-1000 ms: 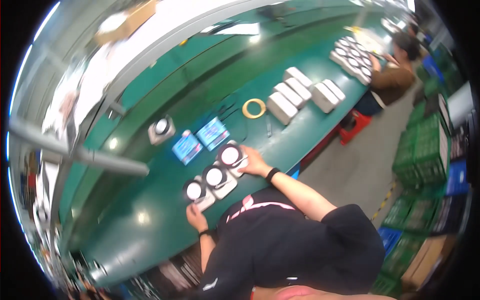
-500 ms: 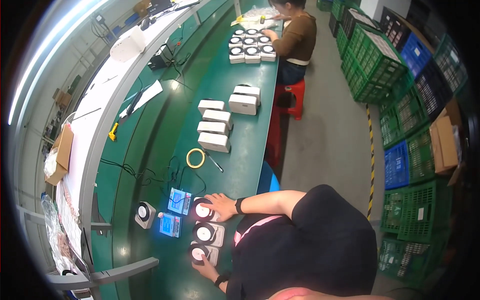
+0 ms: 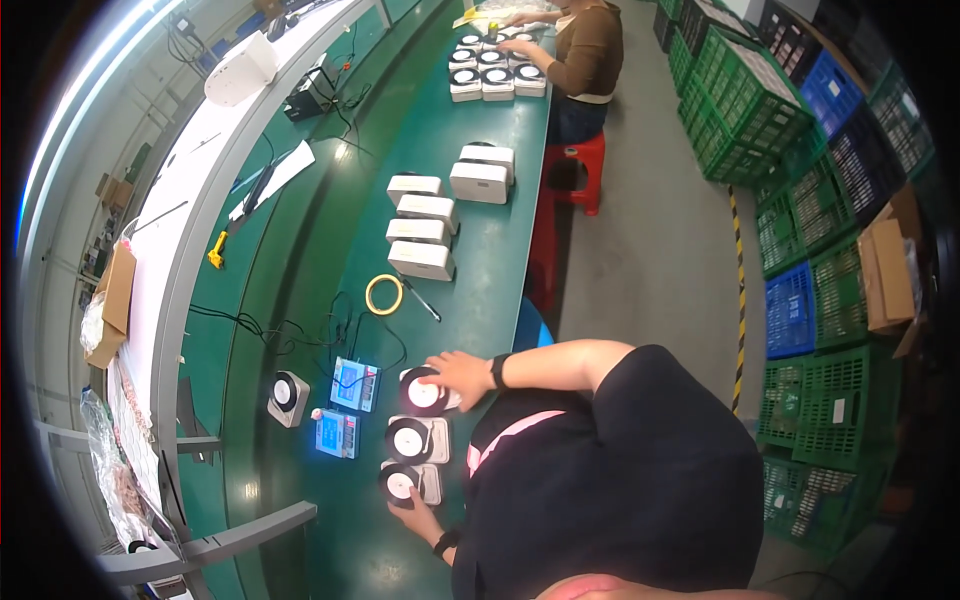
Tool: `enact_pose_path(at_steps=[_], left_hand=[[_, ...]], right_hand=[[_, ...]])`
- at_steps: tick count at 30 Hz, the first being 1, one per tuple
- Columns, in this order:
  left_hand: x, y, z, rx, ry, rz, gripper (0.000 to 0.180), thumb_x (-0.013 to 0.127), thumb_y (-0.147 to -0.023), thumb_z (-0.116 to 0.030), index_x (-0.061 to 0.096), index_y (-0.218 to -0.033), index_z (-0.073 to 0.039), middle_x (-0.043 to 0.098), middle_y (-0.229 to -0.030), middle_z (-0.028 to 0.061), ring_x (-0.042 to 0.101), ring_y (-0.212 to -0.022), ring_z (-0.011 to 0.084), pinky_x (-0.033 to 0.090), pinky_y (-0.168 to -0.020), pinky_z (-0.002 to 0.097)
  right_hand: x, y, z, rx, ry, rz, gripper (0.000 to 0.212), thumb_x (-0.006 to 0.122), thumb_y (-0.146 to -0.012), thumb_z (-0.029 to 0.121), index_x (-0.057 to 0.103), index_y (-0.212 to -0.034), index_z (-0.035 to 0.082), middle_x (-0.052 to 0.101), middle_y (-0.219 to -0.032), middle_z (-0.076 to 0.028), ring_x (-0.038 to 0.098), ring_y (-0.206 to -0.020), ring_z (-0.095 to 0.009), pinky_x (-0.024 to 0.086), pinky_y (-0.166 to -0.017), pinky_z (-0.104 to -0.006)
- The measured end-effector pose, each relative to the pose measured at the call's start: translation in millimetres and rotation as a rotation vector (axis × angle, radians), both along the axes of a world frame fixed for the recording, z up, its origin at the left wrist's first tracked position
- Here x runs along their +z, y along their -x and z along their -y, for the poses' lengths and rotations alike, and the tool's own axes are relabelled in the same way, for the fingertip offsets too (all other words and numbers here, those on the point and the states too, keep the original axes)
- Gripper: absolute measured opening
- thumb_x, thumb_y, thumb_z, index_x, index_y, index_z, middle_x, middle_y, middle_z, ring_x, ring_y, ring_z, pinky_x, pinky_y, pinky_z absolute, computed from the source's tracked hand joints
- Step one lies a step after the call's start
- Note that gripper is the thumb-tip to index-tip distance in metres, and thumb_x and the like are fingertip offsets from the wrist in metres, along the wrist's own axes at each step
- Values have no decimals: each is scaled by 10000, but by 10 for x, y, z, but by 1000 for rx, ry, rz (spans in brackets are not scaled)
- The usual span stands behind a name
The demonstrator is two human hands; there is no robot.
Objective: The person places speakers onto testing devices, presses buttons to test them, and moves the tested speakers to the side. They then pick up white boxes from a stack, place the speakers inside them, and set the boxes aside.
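Three white, record-player-shaped devices with black discs and white centres stand in a row in front of me. My right hand (image 3: pixel 460 376) grips the far device (image 3: pixel 418 397), its fingers over the disc's edge and the side nearest my body. That device sits a little nearer my body than the middle device (image 3: pixel 408 440), which no hand touches. My left hand (image 3: pixel 417 517) holds the near device (image 3: pixel 401 484), thumb on its white centre; its other fingers are partly hidden. Two small blue instruments with lit screens, one far (image 3: pixel 353 384) and one near (image 3: pixel 337 433), stand left of the row.
Another similar device (image 3: pixel 288 398) stands left of the instruments. Up the green bench (image 3: pixel 480 290) are a yellow tape roll (image 3: pixel 384 295), a pen (image 3: pixel 421 299) and several white boxes (image 3: pixel 420 260). A co-worker (image 3: pixel 590 50) sits beyond, beside more devices. Crates (image 3: pixel 740 110) line the right.
My right hand and the far device have shifted right, toward my body. My left hand stays on the near device. The whole view has moved slightly, and the co-worker's hands have changed place.
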State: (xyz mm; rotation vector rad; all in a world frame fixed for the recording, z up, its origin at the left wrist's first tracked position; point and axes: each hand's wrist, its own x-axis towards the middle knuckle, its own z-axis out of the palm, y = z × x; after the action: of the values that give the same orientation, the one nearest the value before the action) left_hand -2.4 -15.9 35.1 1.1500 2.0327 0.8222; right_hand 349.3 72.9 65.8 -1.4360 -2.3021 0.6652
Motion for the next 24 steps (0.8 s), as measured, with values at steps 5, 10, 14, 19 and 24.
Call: enact_pose_path(at_steps=[5,10,14,19,24], left_hand=[[371,-546,-67,-15,122,233,737,715,-784,-221,303,-1358,-11,480,-1255,221,548,-1076,313,510,-825,378],[203,-668,-281,-95,157,283,806,733,-771,-194,243,-1388,-23,467,-1252,214,562,-1042,280,533,-754,326],[45,-758,-442,-337,102,388,829,706,-801,-162,168,-1414,-13,533,-1156,185,602,-886,212,512,-718,287],[191,-778,-288,-320,163,499,815,660,-842,-119,109,-1431,1,605,-985,141,603,-762,163,487,-706,267],[163,-337,-105,-90,127,520,788,640,-859,-114,112,-1433,-2,614,-908,104,604,-754,154,480,-692,250]], right_hand=[[-14,-743,348,-82,27,5,998,813,-463,291,384,-1361,224,374,-1313,-215,423,-1149,-392,385,-940,-459],[44,-884,579,-273,-55,-16,971,805,-472,286,404,-1352,212,391,-1311,-207,416,-1162,-400,374,-968,-454],[-12,-941,587,-443,-53,-176,889,790,-488,264,459,-1304,143,459,-1231,-211,438,-1142,-397,370,-988,-439],[-264,-1307,347,-746,-85,-448,791,806,-498,235,531,-1222,74,486,-1181,-168,487,-1119,-314,382,-996,-383],[-327,-1880,-38,-933,-155,-481,737,807,-536,196,552,-1218,83,509,-1164,-140,486,-1133,-283,372,-1009,-368]])
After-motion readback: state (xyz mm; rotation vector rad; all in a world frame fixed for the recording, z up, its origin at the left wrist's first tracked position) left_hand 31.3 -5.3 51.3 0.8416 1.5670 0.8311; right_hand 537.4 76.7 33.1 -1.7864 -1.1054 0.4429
